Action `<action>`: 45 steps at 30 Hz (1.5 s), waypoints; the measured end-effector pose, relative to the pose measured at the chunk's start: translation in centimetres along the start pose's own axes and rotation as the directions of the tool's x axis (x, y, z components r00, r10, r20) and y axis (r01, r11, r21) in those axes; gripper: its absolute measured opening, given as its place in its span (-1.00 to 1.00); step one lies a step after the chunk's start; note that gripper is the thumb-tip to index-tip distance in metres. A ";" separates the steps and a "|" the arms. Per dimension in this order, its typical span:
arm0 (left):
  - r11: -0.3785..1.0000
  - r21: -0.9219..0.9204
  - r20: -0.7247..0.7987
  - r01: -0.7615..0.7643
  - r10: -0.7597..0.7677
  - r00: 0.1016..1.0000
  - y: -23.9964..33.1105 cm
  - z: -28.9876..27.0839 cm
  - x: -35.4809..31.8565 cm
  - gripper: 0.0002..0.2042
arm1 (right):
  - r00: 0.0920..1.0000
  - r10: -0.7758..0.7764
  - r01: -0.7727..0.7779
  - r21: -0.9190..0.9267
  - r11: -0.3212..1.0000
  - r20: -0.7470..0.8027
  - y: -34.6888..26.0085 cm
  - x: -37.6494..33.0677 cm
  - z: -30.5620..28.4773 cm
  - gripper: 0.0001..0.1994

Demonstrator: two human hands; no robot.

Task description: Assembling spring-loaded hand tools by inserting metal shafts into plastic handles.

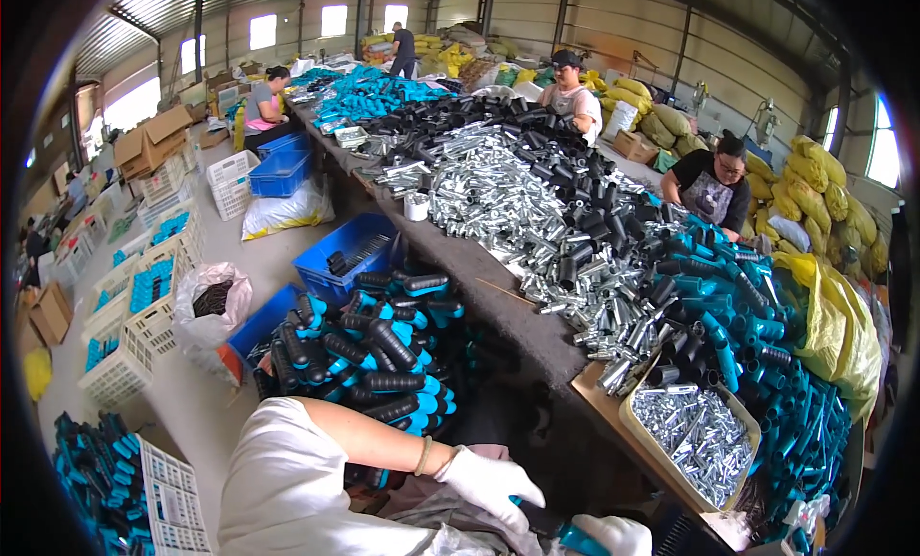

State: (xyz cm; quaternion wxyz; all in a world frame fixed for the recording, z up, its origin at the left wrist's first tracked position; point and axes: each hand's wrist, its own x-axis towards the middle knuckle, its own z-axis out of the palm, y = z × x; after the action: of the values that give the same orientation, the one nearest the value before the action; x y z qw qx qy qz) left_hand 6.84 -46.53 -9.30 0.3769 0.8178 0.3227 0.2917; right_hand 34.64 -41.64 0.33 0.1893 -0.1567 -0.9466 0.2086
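Observation:
My left hand (pixel 489 484), in a white glove, reaches in from the lower left and lies over the black end of a black-and-teal handle (pixel 567 535). My right hand (pixel 615 535), also gloved, sits at the bottom edge against the handle's teal end. Both hands seem to grip it, low over my lap. Grey plastic sheeting (pixel 450 522) lies under the hands. Just behind my left arm rises a heap of finished black-and-teal handles (pixel 383 364).
A long table (pixel 498 288) carries piles of silver metal tubes (pixel 517 201), black grips (pixel 594 230) and teal grips (pixel 757 345). A cardboard tray of silver tubes (pixel 690 441) sits near my right. Blue crates (pixel 350 254), white baskets (pixel 125 364), yellow sacks (pixel 815 192) and several seated workers (pixel 714 187) surround it.

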 end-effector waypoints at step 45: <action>0.285 -0.632 -0.751 -0.721 -0.454 0.479 3.4 -3.3 2.4 -0.78 | 0.844 0.415 -0.344 0.936 -0.066 0.340 -1.8 3.8 9.7 -0.22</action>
State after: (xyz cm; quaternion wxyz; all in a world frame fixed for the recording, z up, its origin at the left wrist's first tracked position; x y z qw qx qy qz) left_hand 7.02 -45.01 -4.20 0.5254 0.1796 0.1317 0.8212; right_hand 26.84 -44.98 -5.89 0.2018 -0.2478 -0.4572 0.8300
